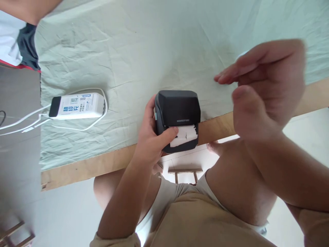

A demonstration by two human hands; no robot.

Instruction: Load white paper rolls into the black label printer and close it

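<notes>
— Where is the printer on your feed?
— From my end, the small black printer (178, 109) sits at the near edge of the table (102, 168), partly over the wooden lip, where the pale green cloth (154, 41) ends. The left hand (151, 137) is wrapped round its left side, and the thumb (171, 132) presses on the white paper strip (186, 135) at the front slot.
— And the other hand?
— The right hand (267, 85) is up in the air, off to the right of the printer and well apart from it, touching nothing on the table. I see its fingers stretched out together with the thumb below them (it is smeared with blur, so I cannot tell whether anything is pinched there).
— Anything else nearby?
— A white power bank (77, 106) lies on the cloth to the left of the printer, apart from the left hand, with white cables (23, 120) running off to the left. Another person's arm (28, 8) shows in the top left corner.
</notes>
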